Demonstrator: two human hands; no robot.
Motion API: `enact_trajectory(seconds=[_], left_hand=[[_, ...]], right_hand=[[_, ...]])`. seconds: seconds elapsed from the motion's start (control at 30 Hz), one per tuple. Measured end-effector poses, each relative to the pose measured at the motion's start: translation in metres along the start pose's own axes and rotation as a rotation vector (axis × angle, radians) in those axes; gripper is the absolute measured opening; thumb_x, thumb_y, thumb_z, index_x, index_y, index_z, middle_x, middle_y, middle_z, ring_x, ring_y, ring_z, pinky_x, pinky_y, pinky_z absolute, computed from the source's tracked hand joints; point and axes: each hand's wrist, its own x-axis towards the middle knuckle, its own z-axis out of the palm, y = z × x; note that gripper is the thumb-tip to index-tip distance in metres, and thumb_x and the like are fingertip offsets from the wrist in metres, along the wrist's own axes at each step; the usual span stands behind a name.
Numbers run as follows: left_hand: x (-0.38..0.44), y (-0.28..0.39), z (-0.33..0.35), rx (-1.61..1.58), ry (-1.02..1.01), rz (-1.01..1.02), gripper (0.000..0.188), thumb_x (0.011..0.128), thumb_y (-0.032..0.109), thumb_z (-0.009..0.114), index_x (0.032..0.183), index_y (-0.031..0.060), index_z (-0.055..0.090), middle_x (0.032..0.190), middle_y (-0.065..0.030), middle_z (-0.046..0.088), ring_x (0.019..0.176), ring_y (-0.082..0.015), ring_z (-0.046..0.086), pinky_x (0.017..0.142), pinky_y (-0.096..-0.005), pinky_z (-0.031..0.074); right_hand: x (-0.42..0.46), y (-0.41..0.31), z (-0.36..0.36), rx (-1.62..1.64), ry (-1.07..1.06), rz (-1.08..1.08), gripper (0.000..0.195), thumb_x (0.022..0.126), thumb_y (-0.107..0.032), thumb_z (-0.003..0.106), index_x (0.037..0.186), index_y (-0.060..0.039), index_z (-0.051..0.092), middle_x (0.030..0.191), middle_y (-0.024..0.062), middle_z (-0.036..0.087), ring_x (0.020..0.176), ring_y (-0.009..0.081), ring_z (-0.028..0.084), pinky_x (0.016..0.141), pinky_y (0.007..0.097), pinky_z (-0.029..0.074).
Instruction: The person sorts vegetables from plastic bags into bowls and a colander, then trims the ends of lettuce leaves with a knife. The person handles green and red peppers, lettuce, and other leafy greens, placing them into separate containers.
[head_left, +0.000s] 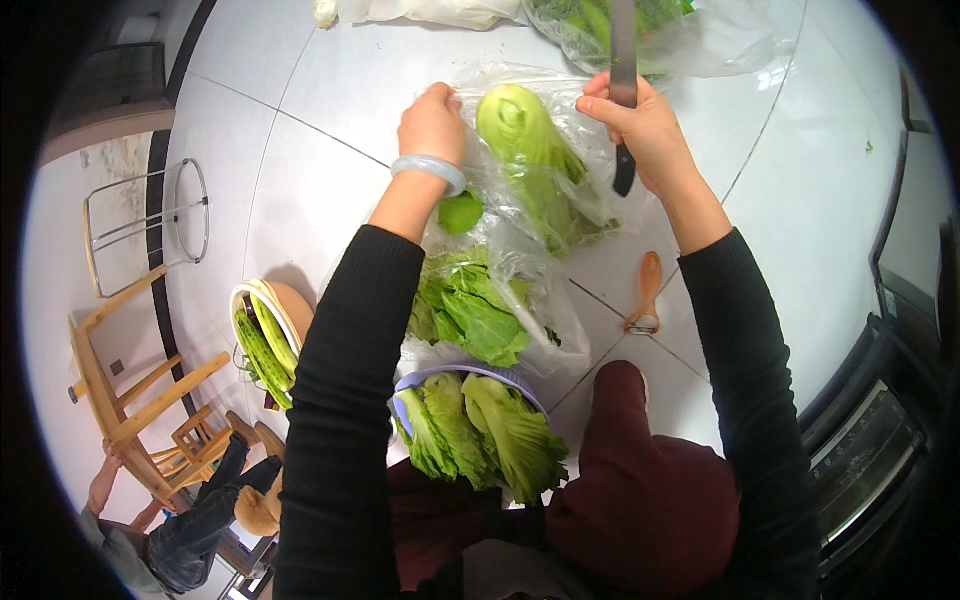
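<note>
My left hand (433, 126), with a pale bangle at the wrist, grips the edge of a clear plastic bag (491, 214). A pale green head of leafy vegetable (525, 150) lies on the floor within that plastic, its cut base facing away from me. My right hand (637, 124) holds a kitchen knife (623, 56) with a dark handle, blade pointing away; some fingers are hidden behind it. Loose green leaves (476, 304) rest on the nearer part of the bag. Closer to me, a purple basket (534, 388) holds several leafy heads.
An orange-handled peeler (649, 289) lies on the tiled floor (337, 97) right of the bag. Another bag of green vegetables (592, 26) sits at the far side beside a white bag (442, 11). Left stand a tub (289, 300) of cucumbers, wooden furniture (127, 405) and another person (180, 544).
</note>
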Motion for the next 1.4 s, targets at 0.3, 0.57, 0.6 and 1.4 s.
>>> enact_trajectory(seconds=[0.3, 0.57, 0.6, 1.4], left_hand=[[-0.015, -0.003, 0.019, -0.120, -0.179, -0.225, 0.019, 0.085, 0.018, 0.065, 0.099, 0.0051, 0.068, 0.090, -0.0171, 0.069, 0.084, -0.0304, 0.066, 0.080, -0.0363, 0.051], [-0.024, -0.011, 0.012, 0.242, -0.189, -0.109, 0.021, 0.084, 0.013, 0.061, 0.102, 0.0061, 0.068, 0.101, -0.0205, 0.068, 0.100, -0.0357, 0.064, 0.086, -0.0414, 0.050], [-0.024, -0.012, 0.011, 0.245, -0.178, -0.102, 0.021, 0.083, 0.010, 0.059, 0.102, 0.0061, 0.068, 0.099, -0.0202, 0.068, 0.099, -0.0353, 0.064, 0.086, -0.0416, 0.051], [-0.017, -0.029, 0.015, 0.622, -0.315, -0.044, 0.027, 0.091, 0.013, 0.050, 0.111, 0.0008, 0.065, 0.116, -0.0233, 0.060, 0.101, -0.0371, 0.064, 0.089, -0.0397, 0.053]], right_hand=[[0.036, 0.022, 0.052, -0.484, -0.098, 0.090, 0.054, 0.073, -0.040, 0.075, 0.106, 0.0028, 0.064, 0.096, 0.0192, 0.068, 0.089, 0.0282, 0.066, 0.078, 0.0360, 0.051], [0.050, 0.031, 0.100, -0.980, -0.228, 0.067, 0.068, 0.062, -0.044, 0.081, 0.108, 0.0025, 0.063, 0.107, 0.0200, 0.066, 0.099, 0.0330, 0.064, 0.082, 0.0387, 0.050], [0.052, 0.030, 0.098, -0.985, -0.244, 0.085, 0.068, 0.061, -0.043, 0.081, 0.108, 0.0026, 0.063, 0.105, 0.0199, 0.067, 0.098, 0.0328, 0.064, 0.081, 0.0387, 0.050], [-0.121, -0.140, -0.016, 0.300, 0.359, -0.944, 0.023, 0.084, -0.004, 0.066, 0.107, -0.0060, 0.064, 0.096, 0.0054, 0.066, 0.074, 0.0111, 0.059, 0.070, 0.0266, 0.045]])
